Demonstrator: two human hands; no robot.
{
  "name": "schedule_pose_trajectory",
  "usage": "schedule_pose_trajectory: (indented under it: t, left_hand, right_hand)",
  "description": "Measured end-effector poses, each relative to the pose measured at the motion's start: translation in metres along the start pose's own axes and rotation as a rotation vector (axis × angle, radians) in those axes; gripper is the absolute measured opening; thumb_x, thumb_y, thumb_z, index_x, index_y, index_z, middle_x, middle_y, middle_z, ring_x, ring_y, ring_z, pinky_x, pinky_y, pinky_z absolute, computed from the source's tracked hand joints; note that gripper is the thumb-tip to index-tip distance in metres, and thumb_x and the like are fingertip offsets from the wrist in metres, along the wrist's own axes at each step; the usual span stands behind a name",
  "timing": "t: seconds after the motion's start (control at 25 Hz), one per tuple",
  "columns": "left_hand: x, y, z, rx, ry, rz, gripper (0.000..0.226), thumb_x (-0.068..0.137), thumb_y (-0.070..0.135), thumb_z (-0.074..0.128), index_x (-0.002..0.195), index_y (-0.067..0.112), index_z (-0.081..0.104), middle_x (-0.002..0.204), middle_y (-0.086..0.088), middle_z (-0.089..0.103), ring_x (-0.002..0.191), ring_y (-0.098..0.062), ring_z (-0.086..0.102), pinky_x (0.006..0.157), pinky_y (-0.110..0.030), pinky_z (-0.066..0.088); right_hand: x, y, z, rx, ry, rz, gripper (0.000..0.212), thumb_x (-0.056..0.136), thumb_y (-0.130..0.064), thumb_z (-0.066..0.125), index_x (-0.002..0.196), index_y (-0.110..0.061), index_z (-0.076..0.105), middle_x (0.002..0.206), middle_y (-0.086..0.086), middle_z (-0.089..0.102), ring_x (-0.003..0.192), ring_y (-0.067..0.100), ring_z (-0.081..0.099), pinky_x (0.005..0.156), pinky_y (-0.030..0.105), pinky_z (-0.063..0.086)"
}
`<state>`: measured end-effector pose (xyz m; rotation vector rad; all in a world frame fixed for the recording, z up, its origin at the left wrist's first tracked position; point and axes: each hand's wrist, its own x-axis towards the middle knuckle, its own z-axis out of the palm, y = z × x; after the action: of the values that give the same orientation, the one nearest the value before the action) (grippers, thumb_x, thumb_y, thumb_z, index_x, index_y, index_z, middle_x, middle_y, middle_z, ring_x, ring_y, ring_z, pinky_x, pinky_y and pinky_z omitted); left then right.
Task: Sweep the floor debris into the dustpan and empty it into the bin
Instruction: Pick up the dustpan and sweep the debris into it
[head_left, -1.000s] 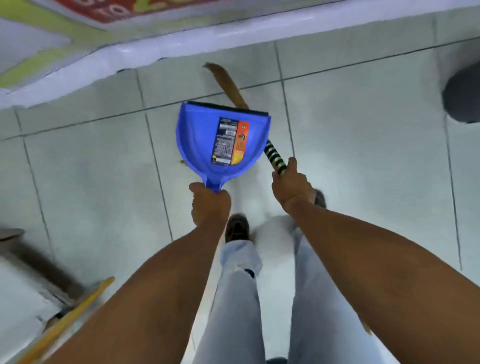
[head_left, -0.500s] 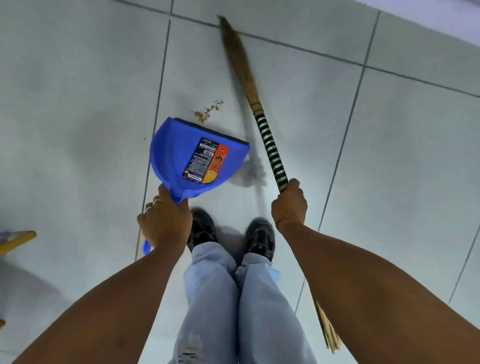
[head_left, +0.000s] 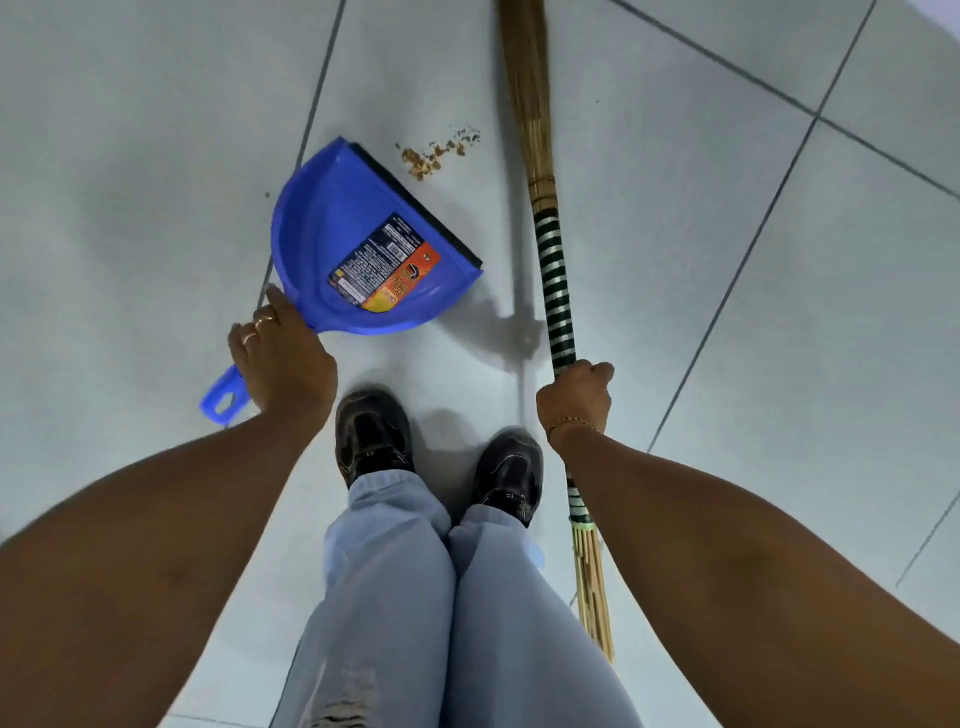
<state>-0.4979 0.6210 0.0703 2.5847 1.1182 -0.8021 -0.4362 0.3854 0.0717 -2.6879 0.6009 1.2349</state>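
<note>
Left hand (head_left: 283, 358) closed over handle of blue dustpan (head_left: 358, 244); right hand (head_left: 574, 400) fisted around striped shaft of broom (head_left: 553, 270). Dustpan low over tiled floor (head_left: 727, 312), contact unclear, black lip angled toward debris (head_left: 434, 153). Debris: small brown crumb patch just beyond lip, apart from it. Broom right of dustpan, bristle head running past debris. Black shoes (head_left: 374, 431) near side of dustpan.

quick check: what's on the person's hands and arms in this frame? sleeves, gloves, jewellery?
No gloves and no sleeves in view: both forearms are bare. The left hand wears two gold-coloured rings on its fingers. The right hand has a thin gold-coloured chain bracelet at the wrist.
</note>
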Motion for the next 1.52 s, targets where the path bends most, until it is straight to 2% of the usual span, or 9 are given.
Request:
schedule_pose_trajectory:
  t: [0.12,0.28,0.44,0.6,0.88,1.12,1.24,1.36,1.52]
  left_hand:
    - [0.008,0.004,-0.008,0.042,-0.038,0.046,0.078,0.083,-0.006,0.05,0.148,0.004,0.008,0.12,-0.033,0.051,0.106,-0.049,0.05,0.097,-0.053,0.036]
    - [0.017,0.002,-0.004,0.016,-0.018,0.011,0.077,0.083,-0.008,0.049,0.148,0.009,0.011,0.12,-0.029,0.054,0.104,-0.047,0.051,0.094,-0.051,0.037]
    - [0.036,-0.016,0.008,0.042,0.053,0.098,0.072,0.083,-0.013,0.047,0.147,0.004,0.017,0.11,-0.032,0.057,0.095,-0.05,0.054,0.089,-0.054,0.041]
    - [0.057,-0.029,0.012,0.073,0.069,0.189,0.071,0.082,-0.016,0.044,0.146,0.0,0.018,0.107,-0.037,0.055,0.091,-0.053,0.053,0.085,-0.057,0.041]
    - [0.061,-0.03,0.021,0.038,0.057,0.191,0.072,0.083,-0.014,0.045,0.146,-0.001,0.015,0.11,-0.037,0.053,0.093,-0.054,0.052,0.086,-0.058,0.04]
    - [0.052,-0.039,0.024,-0.105,0.06,0.141,0.074,0.086,-0.014,0.043,0.149,0.008,0.011,0.125,-0.031,0.049,0.104,-0.05,0.047,0.091,-0.056,0.039]
    - [0.044,-0.053,0.025,-0.097,0.062,0.124,0.075,0.085,-0.015,0.044,0.149,0.008,0.011,0.121,-0.031,0.05,0.104,-0.05,0.048,0.091,-0.057,0.04]
    - [0.045,-0.065,0.027,-0.028,0.04,0.048,0.079,0.083,-0.015,0.047,0.149,0.008,0.009,0.118,-0.034,0.049,0.101,-0.053,0.048,0.093,-0.058,0.037]
    - [0.051,-0.07,0.022,-0.041,0.015,-0.013,0.078,0.085,-0.012,0.047,0.149,0.007,0.005,0.118,-0.034,0.048,0.103,-0.051,0.048,0.096,-0.056,0.036]
  right_hand:
    - [-0.004,0.001,-0.001,-0.056,-0.078,-0.073,0.068,0.091,0.0,0.046,0.15,-0.007,0.015,0.139,0.014,0.039,0.114,0.036,0.054,0.088,0.042,0.047]
    - [0.004,-0.007,0.004,-0.01,-0.028,0.108,0.049,0.09,-0.001,0.046,0.135,-0.009,0.031,0.129,0.01,0.048,0.118,0.032,0.048,0.087,0.048,0.047]
    - [0.02,-0.003,0.013,-0.042,-0.043,0.209,0.036,0.094,-0.006,0.044,0.128,-0.009,0.034,0.127,0.011,0.049,0.117,0.032,0.05,0.089,0.05,0.045]
    - [0.032,0.007,0.025,-0.047,-0.091,0.266,0.036,0.092,-0.001,0.04,0.127,-0.01,0.036,0.129,0.012,0.049,0.12,0.034,0.047,0.096,0.055,0.04]
    - [0.01,0.037,0.048,-0.084,-0.232,0.249,0.037,0.089,0.0,0.046,0.122,-0.015,0.042,0.123,0.01,0.054,0.115,0.032,0.051,0.097,0.052,0.038]
    - [0.005,0.04,0.04,0.012,-0.051,0.249,0.037,0.089,0.002,0.043,0.124,-0.009,0.039,0.124,0.013,0.053,0.116,0.036,0.05,0.097,0.056,0.039]
    - [0.013,0.032,0.033,-0.081,-0.084,0.293,0.042,0.09,0.0,0.044,0.129,-0.014,0.036,0.129,0.01,0.049,0.122,0.033,0.045,0.099,0.061,0.036]
    - [0.01,0.035,0.036,-0.244,-0.126,0.22,0.046,0.087,-0.001,0.05,0.129,-0.017,0.037,0.128,0.008,0.05,0.122,0.033,0.045,0.1,0.061,0.033]
    - [-0.002,0.055,0.042,-0.31,-0.031,0.113,0.04,0.087,0.005,0.042,0.122,-0.014,0.042,0.119,0.009,0.054,0.113,0.033,0.051,0.099,0.057,0.036]
